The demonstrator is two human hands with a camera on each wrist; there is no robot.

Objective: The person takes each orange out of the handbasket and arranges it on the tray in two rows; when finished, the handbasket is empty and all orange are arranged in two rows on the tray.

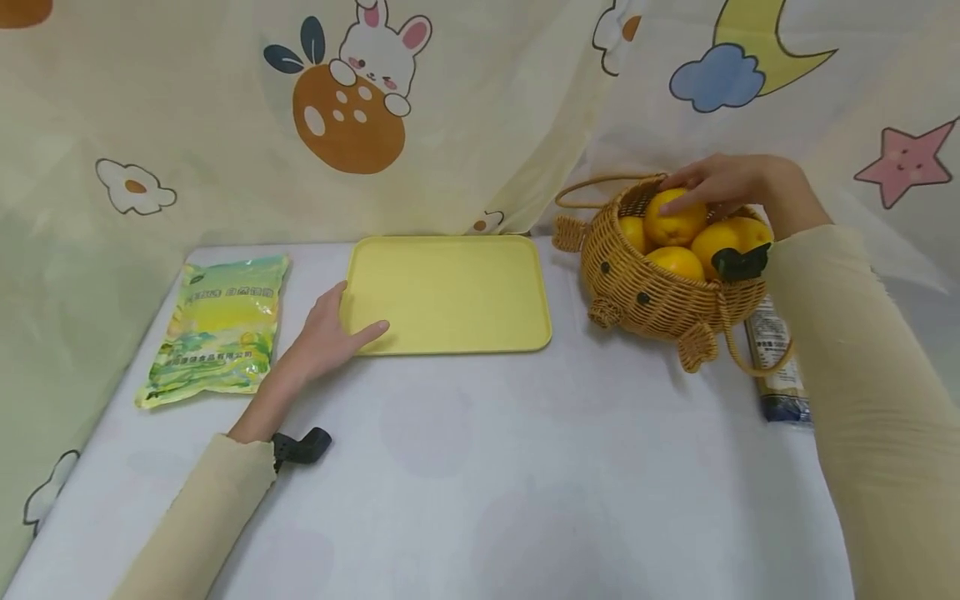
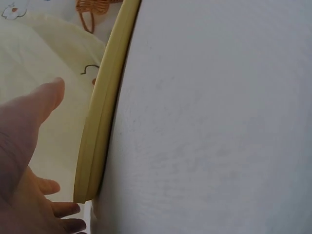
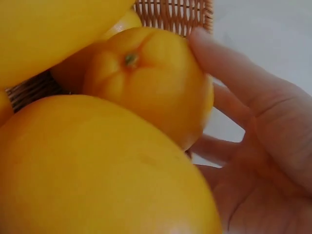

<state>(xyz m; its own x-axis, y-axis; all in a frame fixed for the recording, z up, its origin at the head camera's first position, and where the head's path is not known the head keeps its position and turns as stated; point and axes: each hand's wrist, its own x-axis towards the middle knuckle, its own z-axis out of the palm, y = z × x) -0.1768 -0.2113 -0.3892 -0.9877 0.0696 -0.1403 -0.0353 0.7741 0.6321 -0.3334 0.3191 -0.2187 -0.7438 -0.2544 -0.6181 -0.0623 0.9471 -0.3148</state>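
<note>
Your right hand (image 1: 723, 179) grasps a round, orange-yellow fruit (image 1: 677, 223) among similar fruits (image 1: 677, 263) in the brown, pig-shaped wicker basket (image 1: 667, 315) beneath it. At your left hand (image 1: 326, 337), relaxed with thumb spread wide, lies a yellow, rectangular, rimmed tray (image 1: 453, 296).

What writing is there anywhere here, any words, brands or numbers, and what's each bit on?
Green bag, lower line: ends "食品有限公司"; its start is blurred.
Green bag, upper line: "自然" reads; the rest is blurred.
Green bag, dark corner mark: too small to read.
Packet beside the basket: printed, but too small and blurred.
Tray, basket, fruit: none visible.
</note>
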